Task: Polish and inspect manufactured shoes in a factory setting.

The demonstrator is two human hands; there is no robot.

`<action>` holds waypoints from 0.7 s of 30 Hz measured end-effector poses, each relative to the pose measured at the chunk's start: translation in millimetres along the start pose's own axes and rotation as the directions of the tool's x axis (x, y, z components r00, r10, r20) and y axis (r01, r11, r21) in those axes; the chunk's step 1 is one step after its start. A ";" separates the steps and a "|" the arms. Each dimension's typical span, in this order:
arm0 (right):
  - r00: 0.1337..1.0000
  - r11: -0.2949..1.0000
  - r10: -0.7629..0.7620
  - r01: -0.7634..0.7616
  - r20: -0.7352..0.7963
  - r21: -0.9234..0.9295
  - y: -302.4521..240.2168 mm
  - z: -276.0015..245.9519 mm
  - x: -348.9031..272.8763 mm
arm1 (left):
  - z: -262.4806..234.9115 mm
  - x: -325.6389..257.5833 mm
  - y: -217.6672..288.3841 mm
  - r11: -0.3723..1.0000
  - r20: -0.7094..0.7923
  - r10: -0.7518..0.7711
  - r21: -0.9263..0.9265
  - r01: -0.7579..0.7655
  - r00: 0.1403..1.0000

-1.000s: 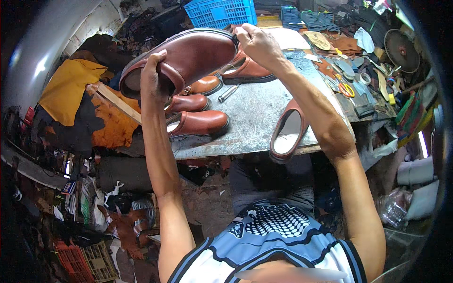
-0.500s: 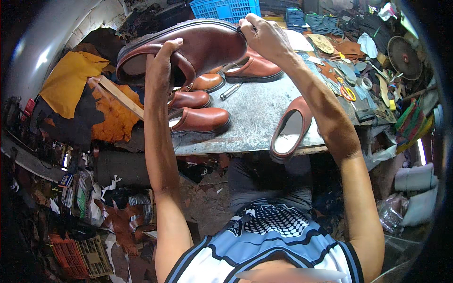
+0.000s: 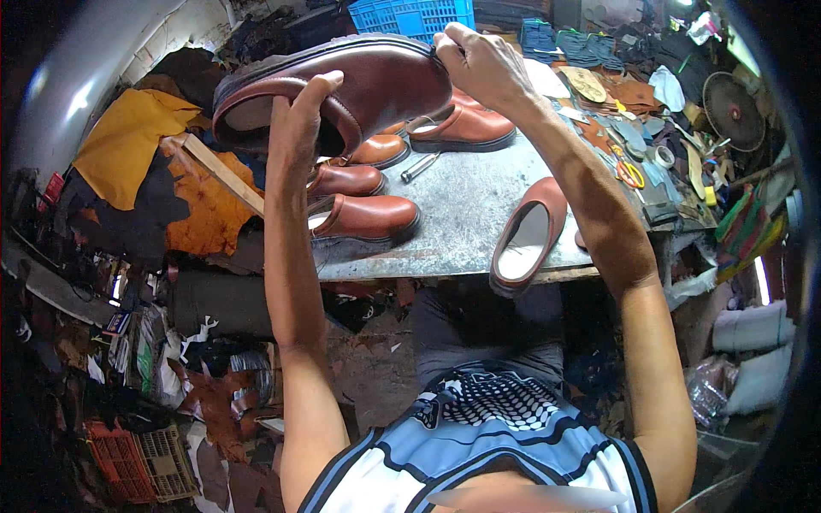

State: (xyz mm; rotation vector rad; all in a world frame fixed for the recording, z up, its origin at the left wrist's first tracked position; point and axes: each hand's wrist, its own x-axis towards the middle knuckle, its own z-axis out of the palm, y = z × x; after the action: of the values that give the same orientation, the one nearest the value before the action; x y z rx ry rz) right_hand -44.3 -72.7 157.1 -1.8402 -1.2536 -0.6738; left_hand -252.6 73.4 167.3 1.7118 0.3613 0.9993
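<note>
A reddish-brown leather clog point(image 3: 376, 81) is held up above the table, lying on its side with its dark sole turned away and its toe to the right. My left hand point(image 3: 299, 115) grips it at the opening, fingers inside and thumb on the upper. At the toe, my right hand point(image 3: 486, 73) is closed in a pinch against the sole edge; whatever lies between its fingertips is too small to make out. Below stand a brown clog point(image 3: 368, 215), another clog point(image 3: 349, 180) and a lighter brown shoe point(image 3: 376, 150), partly hidden by my left arm.
On the grey metal-topped table point(image 3: 453, 214) lie a small metal-tipped tool point(image 3: 419, 168), a clog point(image 3: 466, 130) and a single clog point(image 3: 530, 235) at the front edge. Yellow-handled scissors point(image 3: 630, 171) and leather scraps are at right. A blue crate point(image 3: 410, 19) stands behind; yellow leather point(image 3: 128, 145) hangs left.
The held clog and my left hand have shifted slightly to the right. My right hand stays pinched at the toe, almost unmoved.
</note>
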 end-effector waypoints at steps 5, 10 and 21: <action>0.999 0.999 -0.045 0.045 -0.013 0.000 -4.8 0.9 3.9 | 2.9 -3.2 3.5 0.996 -0.044 0.069 0.054 -0.066 0.997; 0.998 0.998 -0.063 0.063 0.002 0.018 -9.1 -2.3 5.2 | -0.7 0.1 -1.3 0.991 0.008 0.127 0.039 -0.128 0.992; 0.989 0.988 -0.151 0.151 -0.004 -0.023 -18.8 2.8 18.5 | -3.3 5.1 -7.0 0.966 0.068 0.097 0.234 -0.111 0.993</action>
State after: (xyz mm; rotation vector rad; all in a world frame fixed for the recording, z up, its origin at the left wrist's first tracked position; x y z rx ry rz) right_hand -54.9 -57.3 175.8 -1.7729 -1.3972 -0.7773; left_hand -250.4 81.6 163.5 1.9887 0.3699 1.0137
